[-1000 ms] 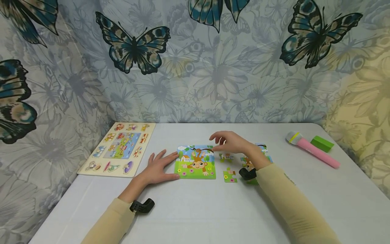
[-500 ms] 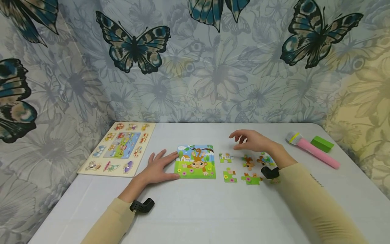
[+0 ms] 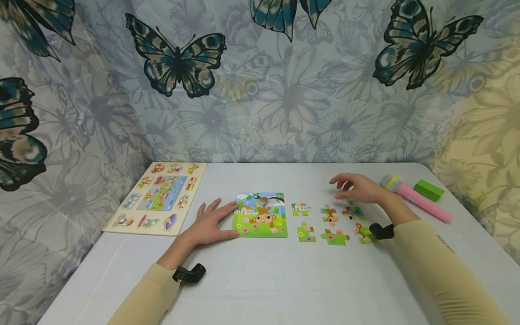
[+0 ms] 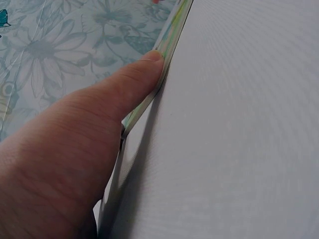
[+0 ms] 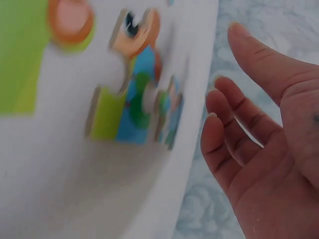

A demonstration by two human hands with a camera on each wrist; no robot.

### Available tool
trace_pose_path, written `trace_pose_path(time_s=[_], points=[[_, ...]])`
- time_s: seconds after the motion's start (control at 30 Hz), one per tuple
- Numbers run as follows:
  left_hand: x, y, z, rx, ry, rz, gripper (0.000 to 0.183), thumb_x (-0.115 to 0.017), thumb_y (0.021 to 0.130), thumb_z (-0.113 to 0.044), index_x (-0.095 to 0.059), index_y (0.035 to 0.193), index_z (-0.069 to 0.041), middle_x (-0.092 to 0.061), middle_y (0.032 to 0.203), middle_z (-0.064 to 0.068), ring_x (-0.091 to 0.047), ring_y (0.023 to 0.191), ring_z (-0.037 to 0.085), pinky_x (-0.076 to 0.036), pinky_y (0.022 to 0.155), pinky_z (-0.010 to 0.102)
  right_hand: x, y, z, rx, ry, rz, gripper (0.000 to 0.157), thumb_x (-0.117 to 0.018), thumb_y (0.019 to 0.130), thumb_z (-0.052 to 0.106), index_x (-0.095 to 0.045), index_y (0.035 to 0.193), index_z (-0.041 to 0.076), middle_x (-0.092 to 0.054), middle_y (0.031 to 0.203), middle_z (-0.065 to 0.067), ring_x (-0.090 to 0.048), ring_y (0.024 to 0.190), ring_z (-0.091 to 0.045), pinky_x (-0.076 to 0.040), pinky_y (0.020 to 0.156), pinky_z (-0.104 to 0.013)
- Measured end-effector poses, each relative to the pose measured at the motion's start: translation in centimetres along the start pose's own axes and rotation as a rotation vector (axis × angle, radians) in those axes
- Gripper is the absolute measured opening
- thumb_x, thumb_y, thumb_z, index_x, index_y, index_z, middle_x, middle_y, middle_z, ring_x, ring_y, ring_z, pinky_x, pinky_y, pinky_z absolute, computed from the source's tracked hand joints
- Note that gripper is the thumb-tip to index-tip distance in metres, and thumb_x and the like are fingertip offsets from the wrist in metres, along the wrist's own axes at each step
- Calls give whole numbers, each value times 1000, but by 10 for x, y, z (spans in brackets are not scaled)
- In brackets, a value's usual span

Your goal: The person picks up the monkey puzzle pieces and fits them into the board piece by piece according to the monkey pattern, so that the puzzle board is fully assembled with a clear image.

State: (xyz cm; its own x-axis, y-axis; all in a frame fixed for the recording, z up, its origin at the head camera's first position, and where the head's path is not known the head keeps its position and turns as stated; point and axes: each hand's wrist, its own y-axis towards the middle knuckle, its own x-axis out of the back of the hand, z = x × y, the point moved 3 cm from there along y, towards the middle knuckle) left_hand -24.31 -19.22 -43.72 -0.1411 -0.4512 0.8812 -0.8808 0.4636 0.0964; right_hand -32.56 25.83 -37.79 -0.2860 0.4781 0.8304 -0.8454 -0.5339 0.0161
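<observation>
A square monkey puzzle board (image 3: 260, 216) lies flat mid-table. My left hand (image 3: 211, 224) rests at its left side, fingers spread; in the left wrist view the thumb touches the edge of the board (image 4: 173, 40). To the right lie several loose puzzle pieces in two rows, among them a house piece (image 3: 301, 209), a flower piece (image 3: 306, 233) and a monkey-face piece (image 3: 330, 216). Above the back row hovers my right hand (image 3: 359, 188), holding nothing, its fingers loosely bent. The right wrist view shows that hand (image 5: 269, 139) apart from a blurred blue-and-green piece (image 5: 132, 109).
At the back left lies a wooden picture board (image 3: 191, 198) with small figures. A pink toy microphone (image 3: 422, 201) and a green block (image 3: 429, 190) lie at the right. Patterned butterfly cloth (image 3: 292, 113) hangs behind the white table (image 3: 260, 280).
My right hand has moved right, from beside the monkey board to above the far-right pieces, uncovering pieces its arm had hidden. The left hand has stayed put.
</observation>
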Motion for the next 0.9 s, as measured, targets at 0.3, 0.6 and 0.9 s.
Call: trace_pose_path(time_s=[0.3,0.6,0.9], points=[[-1,0,2,1,8,7,85,-74,85,-58,-46,154,-17,-40,159,0,-15,150,41,2,111,71,4,-8,-22,-99,3,0,45,-78,91,20,-63,127,-1,-61,107,-13,-61,97,-29,-49,80,-42],[-1,1,2,-1,4,6,85,-74,85,-57,-46,154,-17,-40,159,0,-14,151,41,3,111,71,6,-12,-31,-110,-13,26,45,-80,90,21,-64,124,-4,-60,107,-16,-57,90,-27,-48,75,-41],[-1,1,2,1,6,5,85,-74,84,-57,-46,154,-17,-40,159,1,-14,150,41,2,111,71,4,-10,-36,-96,-24,18,36,-79,90,19,-64,114,-4,-61,102,-16,-58,91,-30,-48,79,-44]])
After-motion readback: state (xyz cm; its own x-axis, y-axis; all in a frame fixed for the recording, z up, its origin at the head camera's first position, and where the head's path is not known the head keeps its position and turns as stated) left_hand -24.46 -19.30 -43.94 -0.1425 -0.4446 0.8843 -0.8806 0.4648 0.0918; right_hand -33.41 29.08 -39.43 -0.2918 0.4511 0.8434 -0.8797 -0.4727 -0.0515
